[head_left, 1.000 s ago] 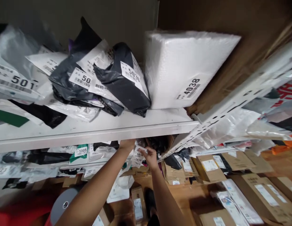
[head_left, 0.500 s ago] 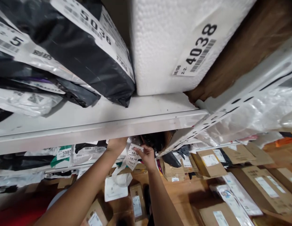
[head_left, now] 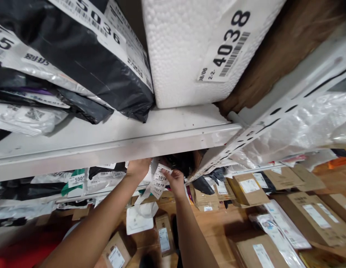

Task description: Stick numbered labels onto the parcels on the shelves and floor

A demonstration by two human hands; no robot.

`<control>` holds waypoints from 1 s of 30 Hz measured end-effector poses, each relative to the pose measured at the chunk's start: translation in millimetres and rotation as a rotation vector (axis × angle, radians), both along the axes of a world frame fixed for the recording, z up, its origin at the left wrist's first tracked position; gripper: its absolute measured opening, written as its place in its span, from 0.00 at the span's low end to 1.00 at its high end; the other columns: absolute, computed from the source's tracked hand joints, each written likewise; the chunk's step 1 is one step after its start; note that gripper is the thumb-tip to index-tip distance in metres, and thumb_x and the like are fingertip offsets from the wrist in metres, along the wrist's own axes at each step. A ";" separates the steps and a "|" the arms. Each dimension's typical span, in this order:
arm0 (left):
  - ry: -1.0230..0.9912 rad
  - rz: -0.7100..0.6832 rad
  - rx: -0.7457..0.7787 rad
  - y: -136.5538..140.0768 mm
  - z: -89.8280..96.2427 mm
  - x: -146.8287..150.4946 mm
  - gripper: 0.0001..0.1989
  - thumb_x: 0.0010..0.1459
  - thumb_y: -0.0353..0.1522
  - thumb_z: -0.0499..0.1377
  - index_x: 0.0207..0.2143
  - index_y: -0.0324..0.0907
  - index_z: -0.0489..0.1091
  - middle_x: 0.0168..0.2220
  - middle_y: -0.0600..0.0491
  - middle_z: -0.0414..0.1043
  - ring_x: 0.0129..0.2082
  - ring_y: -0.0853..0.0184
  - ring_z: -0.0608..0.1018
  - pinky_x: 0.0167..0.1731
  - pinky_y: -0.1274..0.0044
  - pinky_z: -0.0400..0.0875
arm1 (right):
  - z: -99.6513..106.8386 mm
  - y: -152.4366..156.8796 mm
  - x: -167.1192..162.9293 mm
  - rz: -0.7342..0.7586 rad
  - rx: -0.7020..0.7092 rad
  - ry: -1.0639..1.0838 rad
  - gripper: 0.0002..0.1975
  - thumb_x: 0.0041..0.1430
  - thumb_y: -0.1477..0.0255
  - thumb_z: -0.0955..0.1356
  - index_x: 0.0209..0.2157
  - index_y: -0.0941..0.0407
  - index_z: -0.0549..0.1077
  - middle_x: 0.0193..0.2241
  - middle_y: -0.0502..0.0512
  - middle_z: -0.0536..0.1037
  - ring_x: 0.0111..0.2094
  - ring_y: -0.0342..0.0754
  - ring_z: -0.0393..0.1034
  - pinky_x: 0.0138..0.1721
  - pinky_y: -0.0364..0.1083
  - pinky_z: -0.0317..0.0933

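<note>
My right hand pinches a strip of printed number labels, thumb on its face; 5018, 5019 and 5021 can be read. From the strip, a pale backing ribbon trails down to a white roll or pad hanging below. Just left of the strip, my left hand reaches under the shelf edge; its fingers are hidden by the shelf and the packages. Dark and clear plastic-wrapped parcels lie around both hands on the lower shelf.
Overhead, the white metal shelf carries a black parcel marked 5036 and a white foam box marked 4038. A slotted upright stands to the right. Cardboard boxes lie on the wooden floor.
The camera view has shifted slightly, so the upper parcels appear further up and left. The label strip stays in my right hand, with more of its top showing above the thumb.
</note>
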State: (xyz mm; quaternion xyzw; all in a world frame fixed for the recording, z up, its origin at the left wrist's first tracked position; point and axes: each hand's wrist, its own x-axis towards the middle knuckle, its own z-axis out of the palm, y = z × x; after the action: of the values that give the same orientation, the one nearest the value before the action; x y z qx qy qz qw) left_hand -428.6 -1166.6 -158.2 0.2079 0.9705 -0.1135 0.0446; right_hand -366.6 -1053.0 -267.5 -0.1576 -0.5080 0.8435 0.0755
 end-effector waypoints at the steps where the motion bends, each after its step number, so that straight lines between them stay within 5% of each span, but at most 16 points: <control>1: -0.008 0.010 0.023 0.4 -0.3 0.3 0.18 0.63 0.31 0.44 0.53 0.40 0.64 0.46 0.39 0.71 0.46 0.52 0.73 0.43 0.62 0.64 | 0.9 0.9 0.9 0.000 -0.002 -0.013 0.15 0.34 0.63 0.77 0.19 0.56 0.71 0.20 0.50 0.76 0.26 0.47 0.68 0.32 0.46 0.63; 6: -0.073 0.034 0.124 1.6 4.8 0.2 0.18 0.62 0.29 0.45 0.51 0.40 0.65 0.42 0.40 0.74 0.44 0.54 0.74 0.44 0.62 0.64 | 9.2 -3.5 3.9 0.053 -0.027 -0.056 0.18 0.36 0.58 0.75 0.17 0.56 0.67 0.16 0.49 0.72 0.22 0.46 0.66 0.25 0.44 0.59; 12: -0.268 -0.118 0.265 -8.7 20.0 -6.1 0.15 0.58 0.28 0.48 0.40 0.49 0.73 0.43 0.54 0.75 0.43 0.64 0.74 0.45 0.72 0.65 | 25.0 -12.7 3.4 0.053 -0.128 -0.062 0.18 0.39 0.60 0.72 0.16 0.54 0.61 0.14 0.46 0.67 0.20 0.44 0.63 0.23 0.43 0.55; 18: -0.350 -0.157 0.362 -18.0 33.4 -3.1 0.17 0.61 0.31 0.44 0.43 0.47 0.71 0.45 0.57 0.75 0.46 0.69 0.74 0.48 0.76 0.64 | 27.6 -15.3 1.1 0.007 -0.175 -0.064 0.23 0.38 0.62 0.72 0.14 0.53 0.53 0.12 0.41 0.58 0.16 0.38 0.52 0.21 0.41 0.49; 24: -0.368 -0.121 0.356 -25.7 37.0 1.2 0.14 0.60 0.37 0.50 0.42 0.44 0.71 0.41 0.53 0.77 0.41 0.67 0.76 0.42 0.78 0.67 | 24.8 -36.6 6.8 0.108 -0.139 -0.046 0.20 0.38 0.54 0.72 0.18 0.56 0.65 0.14 0.44 0.63 0.18 0.40 0.55 0.21 0.42 0.50; 30: -0.326 -0.059 0.258 -28.9 42.5 5.8 0.10 0.57 0.32 0.54 0.34 0.44 0.75 0.37 0.52 0.78 0.38 0.66 0.76 0.37 0.78 0.67 | 22.3 -73.8 11.4 0.016 -0.081 -0.041 0.25 0.41 0.49 0.69 0.16 0.55 0.60 0.13 0.42 0.56 0.18 0.38 0.45 0.19 0.41 0.43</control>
State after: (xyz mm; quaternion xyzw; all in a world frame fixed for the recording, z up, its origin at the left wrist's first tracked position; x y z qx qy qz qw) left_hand -422.8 -1195.6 -115.6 0.2557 0.9505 0.0456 0.1706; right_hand -355.2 -1126.7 -245.2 -0.1738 -0.4761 0.8605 0.0519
